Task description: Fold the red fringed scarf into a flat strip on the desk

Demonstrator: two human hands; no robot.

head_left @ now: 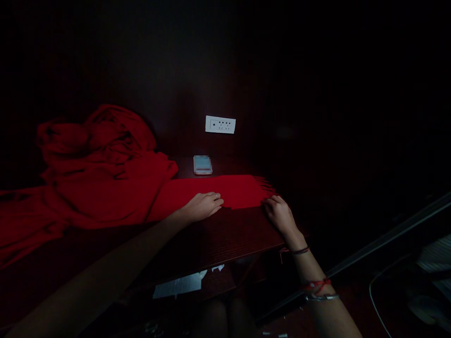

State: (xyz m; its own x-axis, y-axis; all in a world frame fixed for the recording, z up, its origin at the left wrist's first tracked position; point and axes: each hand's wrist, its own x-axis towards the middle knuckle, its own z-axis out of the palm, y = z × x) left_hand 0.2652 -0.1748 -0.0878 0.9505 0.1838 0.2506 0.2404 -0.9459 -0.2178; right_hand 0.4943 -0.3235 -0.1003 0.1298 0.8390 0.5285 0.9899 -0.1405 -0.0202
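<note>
A red scarf (241, 190) lies flattened in a long strip along the dark tabletop, its fringe at the right end. My left hand (205, 205) rests on the scarf's near edge, fingers bent together and closed on the fabric. At the fringed corner, my right hand (279, 212) pinches the scarf's near edge with thumb and fingertips; the fingertips are partly hidden. Leftward the strip runs into a large heap of crumpled red cloth (116, 155), and I cannot tell whether it is all one piece.
Behind the scarf sits a small pale square object (202, 165), its face blurred. A white power socket (220, 125) is on the dark back wall. Papers (179, 285) lie on a shelf under the tabletop's front edge (243, 256). A white cable (374, 300) hangs at the lower right.
</note>
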